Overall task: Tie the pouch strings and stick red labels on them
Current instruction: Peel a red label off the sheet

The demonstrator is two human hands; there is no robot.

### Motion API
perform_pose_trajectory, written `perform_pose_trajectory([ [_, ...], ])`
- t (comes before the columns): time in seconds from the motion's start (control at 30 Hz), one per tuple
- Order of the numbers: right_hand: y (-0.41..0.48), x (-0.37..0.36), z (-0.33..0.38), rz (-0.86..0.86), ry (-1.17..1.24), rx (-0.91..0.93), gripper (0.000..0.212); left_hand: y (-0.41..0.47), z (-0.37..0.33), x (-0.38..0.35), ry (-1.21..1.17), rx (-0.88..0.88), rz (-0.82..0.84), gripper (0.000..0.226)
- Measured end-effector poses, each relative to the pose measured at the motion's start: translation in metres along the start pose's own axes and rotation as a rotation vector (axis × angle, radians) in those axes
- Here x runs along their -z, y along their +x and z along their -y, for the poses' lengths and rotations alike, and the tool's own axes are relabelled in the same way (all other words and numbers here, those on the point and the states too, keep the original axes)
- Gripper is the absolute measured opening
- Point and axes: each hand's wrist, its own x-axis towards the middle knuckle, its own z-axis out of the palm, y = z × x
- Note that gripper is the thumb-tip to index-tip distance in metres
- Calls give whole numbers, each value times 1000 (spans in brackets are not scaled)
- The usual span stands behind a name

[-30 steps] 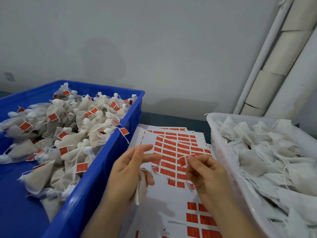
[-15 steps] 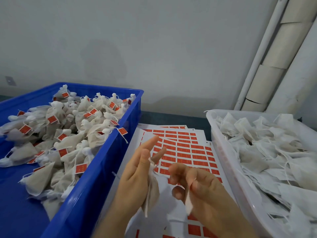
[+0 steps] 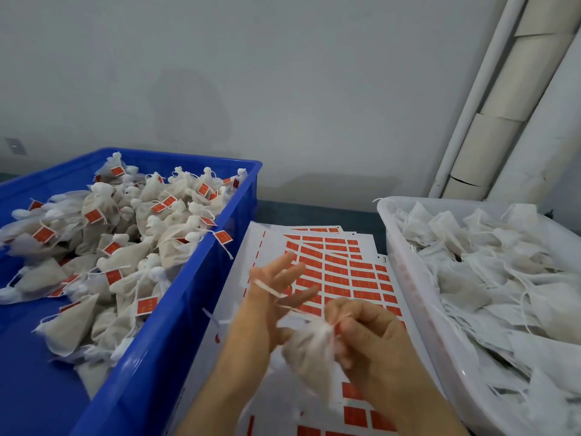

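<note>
Left hand [image 3: 267,309] is low in the middle of the frame with its fingers straight and splayed out, and a white string [image 3: 267,287] is draped across them. The string runs down and right to the right hand [image 3: 367,338], whose fingers are curled in and pinching it right at the bunched top of a pouch [image 3: 309,350]. So the pouch sits squeezed between the two hands, touching both, a bit lower than the left fingertips. It's kinda blurry, so I can't tell if the knot is done. Right under the hands are overlapping white sheets [image 3: 345,272] covered in rows of red labels, with gaps where some are peeled off. The sheets lie on a dark table [image 3: 314,212], filling the lane between two bins. On the left is a blue bin [image 3: 188,294] piled with tied pouches [image 3: 125,247], each with a little red tag on its string, and one tag hangs over the rim near the sheets. On the right is a white bin [image 3: 408,278] heaped with flat pouches [image 3: 487,278], loose strings everywhere. Behind it all there's a plain grey wall [image 3: 283,89] with a socket plate [image 3: 15,146] at far left, and pale wrapped pipes [image 3: 503,121] slanting up the upper right corner.
</note>
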Motion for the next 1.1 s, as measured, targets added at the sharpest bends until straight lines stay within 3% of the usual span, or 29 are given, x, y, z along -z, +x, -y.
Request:
perform_pose_trajectory([
  [0.1,-6,16,13,-53,197,29,39,-1,-15,18,-159,94,-64,64],
  [0.17,-6,20,15,-94,239,22,43,-3,-22,24,-94,174,-40,55],
  [0.23,-4,18,13,-84,275,16,42,-4,-27,20,-39,296,56,76],
  [0.37,-3,15,11,-75,355,8,40,-11,-26,6,-293,348,305,106],
  [0.47,-5,17,13,-98,477,-8,39,-10,-20,2,-168,319,314,82],
  [0.57,-5,15,14,-148,527,1,40,-9,-13,0,13,142,166,45],
  [0.7,-5,15,15,-213,537,-50,51,-15,-12,-1,141,9,-83,41],
  [0.83,-6,17,14,-265,570,-86,66,-11,-6,2,288,-54,-232,16],
  [0.93,-6,18,13,-278,556,-91,72,-10,2,7,462,-86,-226,8],
  [1.1,-4,22,9,-270,513,-107,60,-7,10,15,556,208,25,12],
])
